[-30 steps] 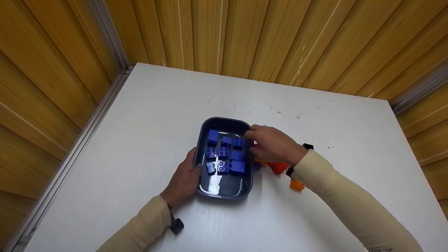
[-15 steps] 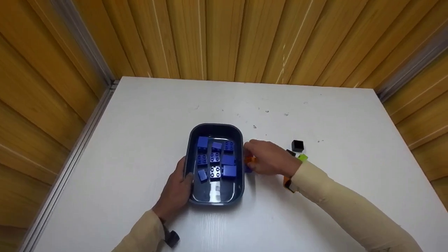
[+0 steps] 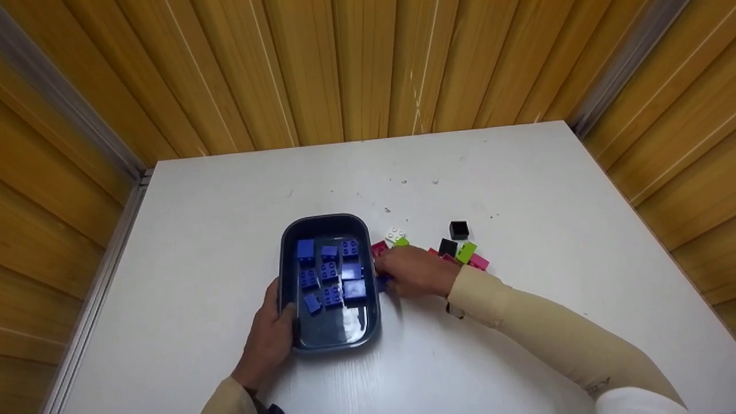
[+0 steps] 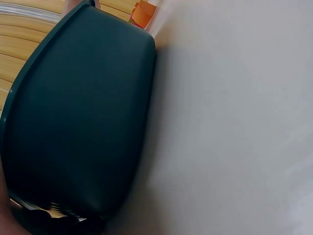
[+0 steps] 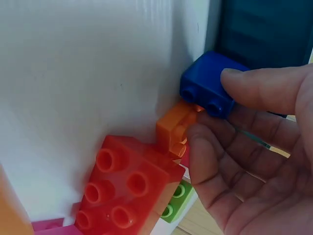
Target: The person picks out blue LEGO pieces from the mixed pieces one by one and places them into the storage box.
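In the head view, my left hand [image 3: 267, 336] grips the left side of a dark blue plastic tub [image 3: 315, 338], thumb at the rim. Several blue toy bricks [image 3: 329, 270] lie inside it. Just outside its right wall is my right hand [image 3: 418, 271]. The right wrist view has that hand's thumb on a blue toy brick [image 5: 208, 81], fingers curled at its other side. Touching or very near the fingers is an orange brick [image 5: 171, 128], with a large red brick [image 5: 122, 183] beside it. From the left wrist, the tub's outer wall [image 4: 83, 107] fills much of the view.
Around the right hand lie loose bricks: a white one [image 3: 395, 234], lime green ones [image 3: 466, 252], a pink one [image 3: 479, 262] and black ones [image 3: 459, 230]. The white table [image 3: 230, 201] meets wood-look panels [image 3: 368, 69] at the back.
My right hand has come from over the tub's right rim down to the bricks outside it. The view has turned, shifting tub and hands leftward. The left hand keeps its grip on the tub.
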Motion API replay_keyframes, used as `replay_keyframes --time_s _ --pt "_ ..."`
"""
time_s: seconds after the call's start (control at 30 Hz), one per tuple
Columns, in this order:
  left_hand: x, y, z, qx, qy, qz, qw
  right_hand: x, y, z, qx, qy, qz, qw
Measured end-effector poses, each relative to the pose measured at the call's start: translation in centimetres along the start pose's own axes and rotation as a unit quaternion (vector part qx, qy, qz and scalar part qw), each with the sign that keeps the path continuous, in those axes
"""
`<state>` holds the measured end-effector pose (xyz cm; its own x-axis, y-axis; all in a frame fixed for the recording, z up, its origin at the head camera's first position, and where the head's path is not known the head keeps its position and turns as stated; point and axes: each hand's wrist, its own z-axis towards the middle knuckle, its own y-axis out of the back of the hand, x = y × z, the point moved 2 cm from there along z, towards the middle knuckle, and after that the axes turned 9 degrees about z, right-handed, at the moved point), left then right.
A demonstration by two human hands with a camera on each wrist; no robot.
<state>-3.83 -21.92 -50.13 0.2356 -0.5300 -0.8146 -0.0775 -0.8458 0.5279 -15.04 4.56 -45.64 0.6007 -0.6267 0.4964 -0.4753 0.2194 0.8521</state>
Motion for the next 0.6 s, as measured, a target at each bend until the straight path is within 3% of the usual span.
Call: replay_keyframes --time_s 0.3,0.6 --pt "0.0 -0.1 0.1 -0.009 -0.004 -0.003 0.9999 0.0 0.5 -0.5 -0.001 0.007 0.003 1.0" --pt "-1.0 0.0 0.6 -0.007 -0.024 -0.005 0.9997 0.0 2.1 -1.1 -0.003 -0.032 0.005 0.9995"
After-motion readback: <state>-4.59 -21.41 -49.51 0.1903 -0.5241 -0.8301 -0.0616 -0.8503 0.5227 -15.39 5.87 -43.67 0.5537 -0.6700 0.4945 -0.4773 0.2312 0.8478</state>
